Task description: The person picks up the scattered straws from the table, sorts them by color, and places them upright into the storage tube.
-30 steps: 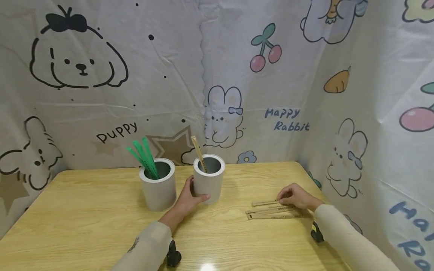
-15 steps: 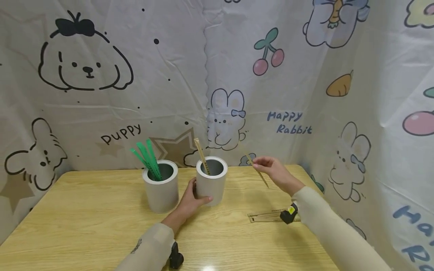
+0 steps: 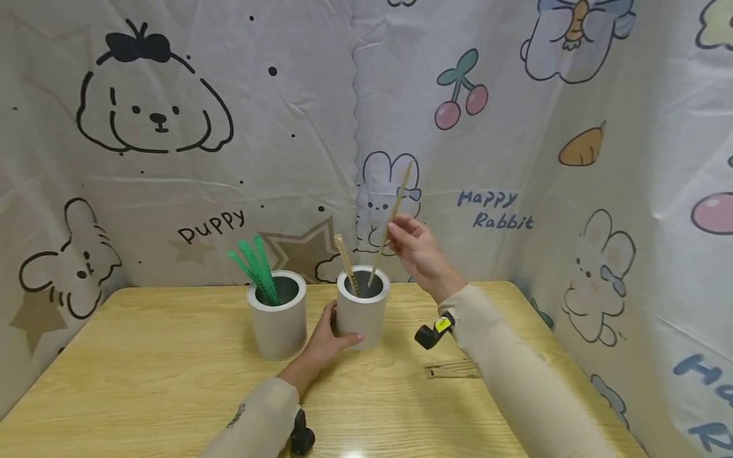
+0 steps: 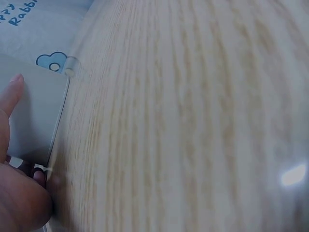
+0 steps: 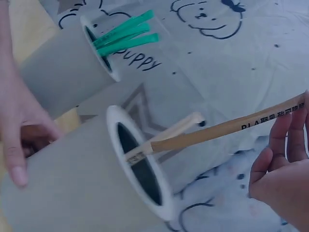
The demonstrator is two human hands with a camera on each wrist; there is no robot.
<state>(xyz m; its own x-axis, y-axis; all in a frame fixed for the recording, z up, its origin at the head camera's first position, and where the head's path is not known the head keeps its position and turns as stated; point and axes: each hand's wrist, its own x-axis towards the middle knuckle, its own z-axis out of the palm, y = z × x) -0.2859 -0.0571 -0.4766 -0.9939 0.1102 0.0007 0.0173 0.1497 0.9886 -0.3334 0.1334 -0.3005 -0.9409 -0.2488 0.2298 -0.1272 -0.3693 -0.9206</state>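
Note:
My left hand (image 3: 328, 346) grips the lower side of a white cylindrical cup (image 3: 362, 321), thumb across its front. A brown paper-wrapped straw (image 3: 345, 264) leans inside that cup. My right hand (image 3: 422, 257) pinches another brown paper-wrapped straw (image 5: 207, 134), printed with dark lettering, and holds it slanted over the cup. In the head view its lower end overlaps the cup's mouth; how deep it reaches I cannot tell. A second white cup (image 3: 279, 331), left of the first, holds several green wrapped straws (image 3: 258, 270). The left wrist view shows only part of the gripped cup (image 4: 36, 111).
More brown wrapped straws (image 3: 452, 369) lie on the wooden table (image 3: 366, 407), partly hidden by the right sleeve (image 3: 498, 356). A printed cloth (image 3: 298, 127) hangs behind the table and along its right side.
My right hand has picked a brown straw up from the table and carried it left and up to the cup, tilting it upright. My left hand keeps its hold on the cup.

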